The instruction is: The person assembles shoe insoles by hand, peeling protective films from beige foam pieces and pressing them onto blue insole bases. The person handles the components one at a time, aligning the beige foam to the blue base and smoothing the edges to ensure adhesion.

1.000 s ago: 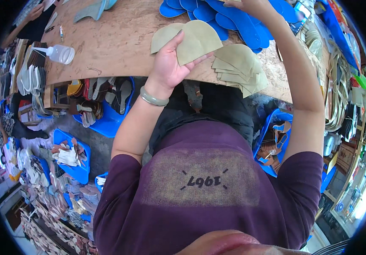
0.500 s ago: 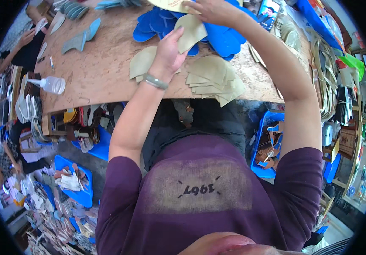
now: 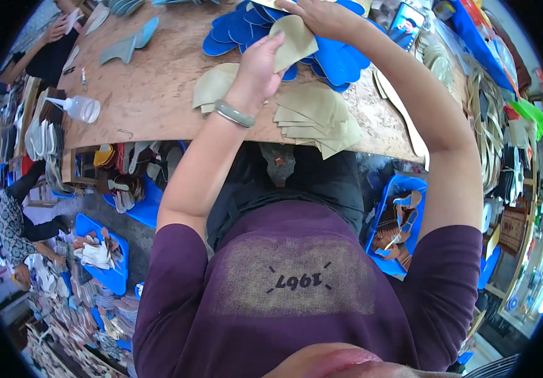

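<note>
My left hand (image 3: 260,68) is closed on a beige round-ended sheet piece (image 3: 296,43), thumb on its face. At the top edge my right hand (image 3: 327,19) pinches a pale insole (image 3: 270,4), mostly cut off by the frame. Under and around both hands lies a pile of blue insoles (image 3: 333,63). Near my left wrist, a small stack of beige pieces (image 3: 213,85) rests on the wooden table (image 3: 151,88). A larger fanned stack of beige pieces (image 3: 314,113) lies at the table's front edge.
A squeeze bottle (image 3: 83,108) lies at the left, with grey-blue insoles (image 3: 129,47) beyond it. To the right are a phone (image 3: 405,24) and pale insoles (image 3: 404,113). Blue bins (image 3: 102,277) with shoe parts stand below. Another person's hand (image 3: 54,28) is at the far left.
The pale insole in my right hand has moved up, mostly out of the picture. My left hand and its beige piece have shifted slightly right in the picture. The whole view has tilted slightly.
</note>
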Demonstrator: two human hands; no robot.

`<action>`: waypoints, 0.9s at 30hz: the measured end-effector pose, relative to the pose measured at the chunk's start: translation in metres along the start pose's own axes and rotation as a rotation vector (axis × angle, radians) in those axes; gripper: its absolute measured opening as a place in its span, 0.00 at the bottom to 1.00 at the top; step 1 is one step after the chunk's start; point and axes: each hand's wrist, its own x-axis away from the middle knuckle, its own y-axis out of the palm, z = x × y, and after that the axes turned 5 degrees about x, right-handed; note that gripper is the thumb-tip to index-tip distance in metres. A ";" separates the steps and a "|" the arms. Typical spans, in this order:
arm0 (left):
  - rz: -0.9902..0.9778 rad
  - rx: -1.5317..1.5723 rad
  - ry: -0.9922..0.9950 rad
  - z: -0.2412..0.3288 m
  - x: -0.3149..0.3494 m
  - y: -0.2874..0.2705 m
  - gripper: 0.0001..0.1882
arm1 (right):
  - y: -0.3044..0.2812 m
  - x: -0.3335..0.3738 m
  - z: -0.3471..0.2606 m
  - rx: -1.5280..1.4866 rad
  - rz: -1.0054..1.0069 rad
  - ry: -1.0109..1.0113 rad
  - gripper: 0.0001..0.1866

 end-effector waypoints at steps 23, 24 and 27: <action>-0.070 0.339 -0.179 0.013 0.017 -0.029 0.20 | -0.028 0.079 0.044 -1.863 0.840 0.797 0.24; -0.109 0.376 -0.166 0.011 0.023 -0.028 0.21 | -0.045 0.088 0.026 -1.966 0.890 0.714 0.27; -0.201 0.474 -0.161 0.004 0.034 -0.022 0.23 | -0.049 0.105 -0.028 -2.279 1.136 0.785 0.29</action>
